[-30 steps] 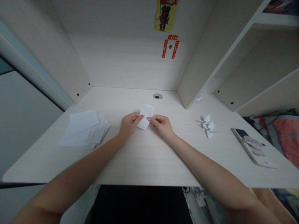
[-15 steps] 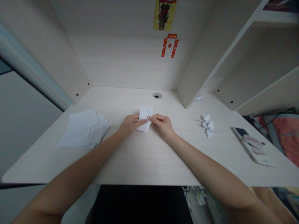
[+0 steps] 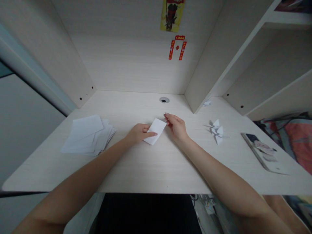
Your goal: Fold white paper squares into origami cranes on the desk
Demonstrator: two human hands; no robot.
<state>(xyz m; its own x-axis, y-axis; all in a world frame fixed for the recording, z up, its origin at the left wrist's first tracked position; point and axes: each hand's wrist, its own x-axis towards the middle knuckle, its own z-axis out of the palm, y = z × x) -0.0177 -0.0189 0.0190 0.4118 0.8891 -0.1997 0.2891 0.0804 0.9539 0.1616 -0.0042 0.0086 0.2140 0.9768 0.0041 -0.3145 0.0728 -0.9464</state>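
Note:
A small folded white paper (image 3: 158,127) is tilted above the middle of the desk, its upper corner pointing right. My left hand (image 3: 139,133) is closed on its left side, thumb lying across the top face and the other fingers partly hidden beneath. Just past the upper right corner is my right hand (image 3: 177,126), its curled fingers slightly apart with nothing seen in them. Whether a fingertip touches that corner is hard to make out.
A loose stack of white paper (image 3: 85,136) lies on the left of the desk (image 3: 146,172). Folded white paper pieces (image 3: 216,130) sit to the right, near a phone (image 3: 263,152). A cable hole (image 3: 164,100) is at the back, and an upright panel (image 3: 207,65) stands right of it.
My right hand has come off the paper and moved right and slightly away. The folded paper has turned clockwise in my left hand and shifted a little towards me.

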